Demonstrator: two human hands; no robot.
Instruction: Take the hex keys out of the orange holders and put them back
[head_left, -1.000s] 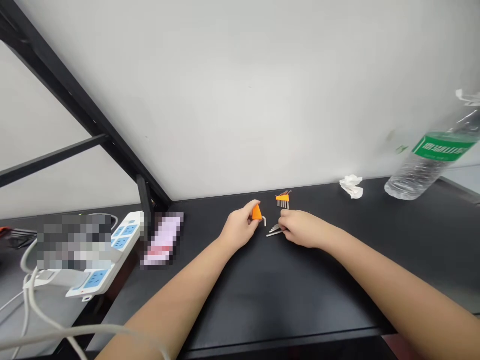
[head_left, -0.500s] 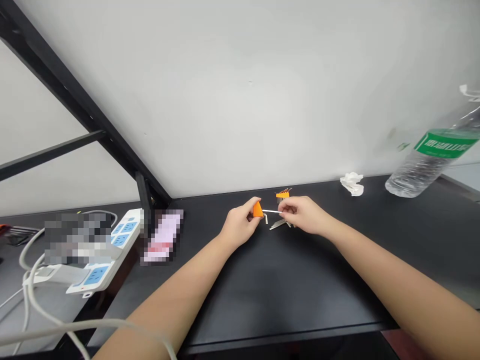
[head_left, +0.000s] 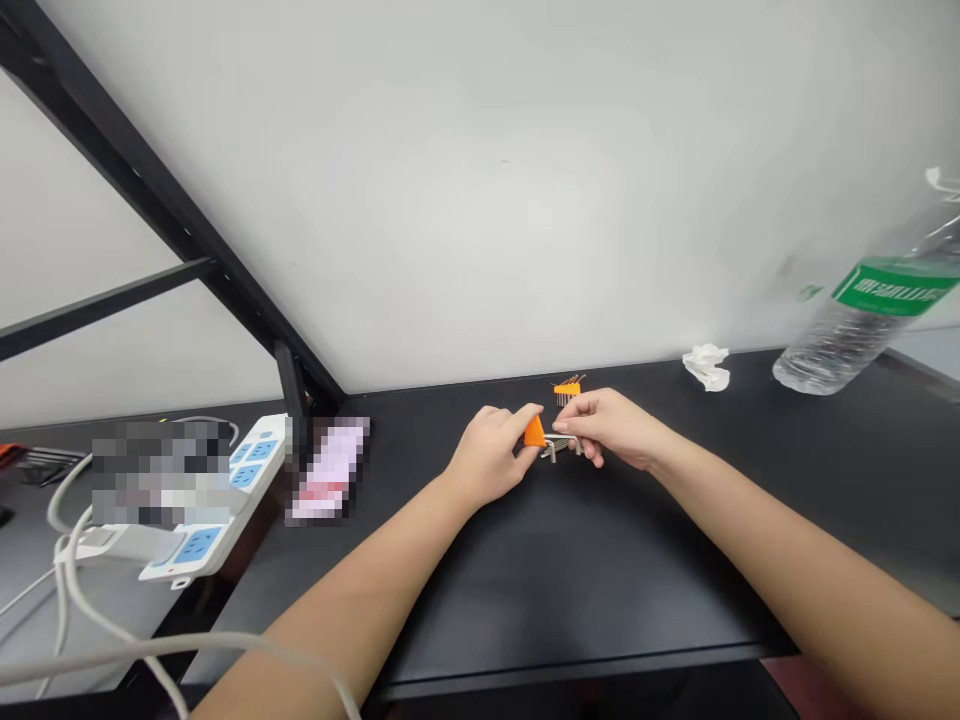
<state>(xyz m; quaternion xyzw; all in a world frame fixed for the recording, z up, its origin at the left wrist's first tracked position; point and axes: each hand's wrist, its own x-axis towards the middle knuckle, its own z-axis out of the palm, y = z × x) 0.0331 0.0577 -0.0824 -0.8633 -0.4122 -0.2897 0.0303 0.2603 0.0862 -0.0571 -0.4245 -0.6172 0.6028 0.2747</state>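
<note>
My left hand (head_left: 489, 458) pinches an orange hex key holder (head_left: 534, 432) between thumb and fingers. A short bent hex key (head_left: 553, 453) sticks out of the holder's right side. My right hand (head_left: 616, 425) has its fingertips closed on a longer L-shaped hex key (head_left: 568, 437), its bent end pointing down and its other end at the holder. Whether that end sits inside a hole I cannot tell. Loose hex keys lie on the table beneath, mostly hidden by the hands. Just behind stands a second orange holder (head_left: 568, 390) filled with several keys.
On the black table (head_left: 570, 580), a crumpled tissue (head_left: 706, 367) and a large plastic bottle (head_left: 847, 325) are at the back right. To the left are a white power strip (head_left: 244, 478), cables (head_left: 67, 590), a blurred pink item (head_left: 330, 470) and a black metal frame (head_left: 187, 240).
My left hand and the orange holder have shifted slightly right and down, closer to my right hand. The right hand's hex key now shows its bent end hanging down.
</note>
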